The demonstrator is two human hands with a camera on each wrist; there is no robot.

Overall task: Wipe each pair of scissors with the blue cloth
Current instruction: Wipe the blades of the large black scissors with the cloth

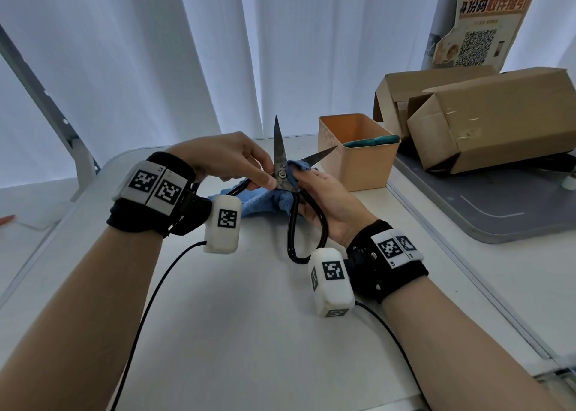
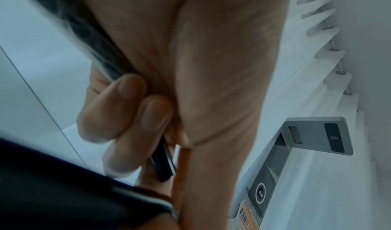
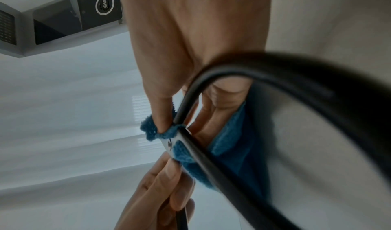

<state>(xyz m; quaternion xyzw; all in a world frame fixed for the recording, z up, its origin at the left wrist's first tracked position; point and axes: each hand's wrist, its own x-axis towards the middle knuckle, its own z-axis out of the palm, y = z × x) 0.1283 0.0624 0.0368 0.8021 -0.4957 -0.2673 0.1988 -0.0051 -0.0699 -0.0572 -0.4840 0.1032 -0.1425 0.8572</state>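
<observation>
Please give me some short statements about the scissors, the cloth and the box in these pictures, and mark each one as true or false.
1. The blades of the black-handled scissors are spread open. True.
2. The right hand presses the blue cloth against the scissors near the pivot. True.
3. The left hand rests flat on the table. False: it grips one scissor handle.
4. The orange box lies tipped on its side. False: it stands upright, with a teal-handled item in it.
5. The cloth is folded inside the orange box. False: it is at the scissors.
</observation>
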